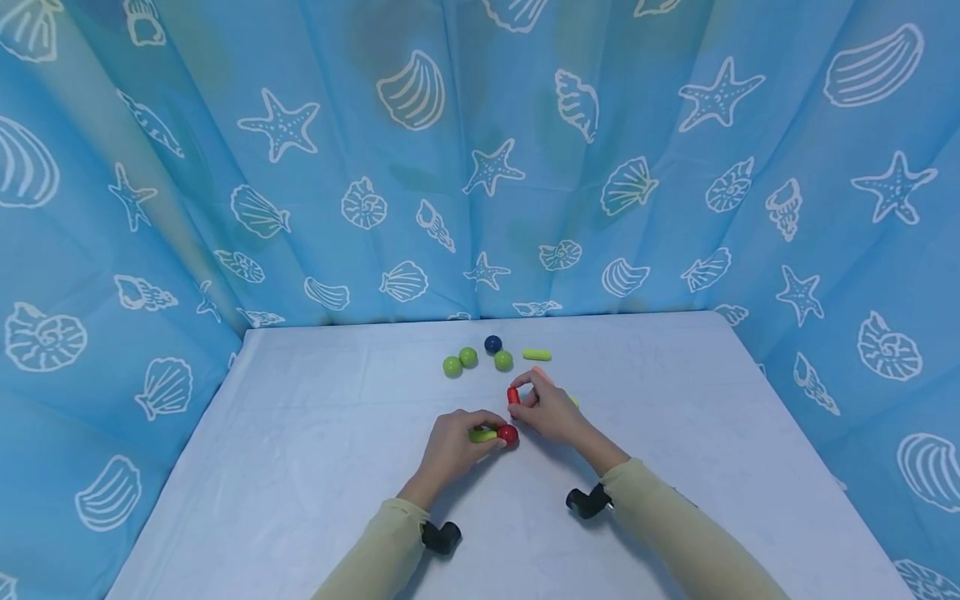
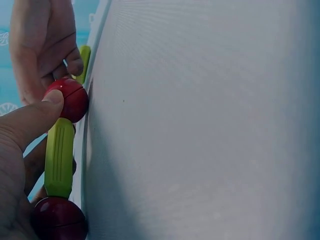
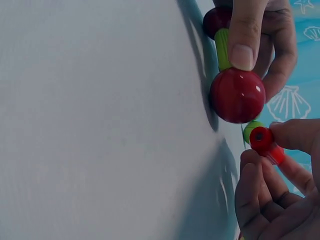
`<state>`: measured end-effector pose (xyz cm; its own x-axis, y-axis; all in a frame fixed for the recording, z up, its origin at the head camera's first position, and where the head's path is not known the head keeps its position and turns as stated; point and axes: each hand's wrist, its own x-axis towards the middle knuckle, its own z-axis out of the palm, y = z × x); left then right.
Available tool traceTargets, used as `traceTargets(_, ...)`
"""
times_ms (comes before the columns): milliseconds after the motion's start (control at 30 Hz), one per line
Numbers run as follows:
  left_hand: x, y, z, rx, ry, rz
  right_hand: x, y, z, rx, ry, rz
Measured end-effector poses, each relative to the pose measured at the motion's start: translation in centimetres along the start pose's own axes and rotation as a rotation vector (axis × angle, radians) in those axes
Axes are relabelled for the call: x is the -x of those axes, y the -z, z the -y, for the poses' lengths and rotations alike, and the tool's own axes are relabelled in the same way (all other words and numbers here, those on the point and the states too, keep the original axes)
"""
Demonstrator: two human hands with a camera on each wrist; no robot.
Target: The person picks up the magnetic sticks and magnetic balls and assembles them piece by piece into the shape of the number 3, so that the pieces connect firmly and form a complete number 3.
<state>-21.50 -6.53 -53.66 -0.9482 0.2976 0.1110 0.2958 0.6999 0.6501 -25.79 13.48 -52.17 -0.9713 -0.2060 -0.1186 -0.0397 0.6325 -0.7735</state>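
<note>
- One blue shell-print curtain [image 1: 465, 100], behind the surface.
- White surface [image 1: 337, 500], under both hands.
- Left hand [image 1: 453, 442]: grasping a ball-and-rod piece [image 2: 60, 157], thumb on the ball nearer the right hand.
- Right hand [image 1: 551, 410]: pinching a red rod [image 1: 513, 398] between thumb and fingertips.
- Ball-and-rod piece: green, a red ball at each end. Head view: long axis roughly left-right, one red ball [image 3: 237, 95] at its right end.
- Loose balls, beyond the hands: three green balls [image 1: 468, 357], one navy ball [image 1: 492, 344].
- Loose sticks: green rod [image 1: 536, 354] right of the balls; pinkish piece [image 1: 542, 375] and green tip [image 1: 574, 402] partly behind right hand.
- Red rod, key relation: just beyond that red ball, small gap, axis roughly crosswise to the piece, so likely not lined up. Holed end faces right wrist camera. Ball in left hand, rod in right.
</note>
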Motion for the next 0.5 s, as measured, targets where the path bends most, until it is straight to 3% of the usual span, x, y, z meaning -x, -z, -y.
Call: traceTargets(500, 0.07, 0.11, 0.19, -0.008, -0.013, 0.002, 0.02, -1.01, 0.11, -0.092, -0.047, 0.042)
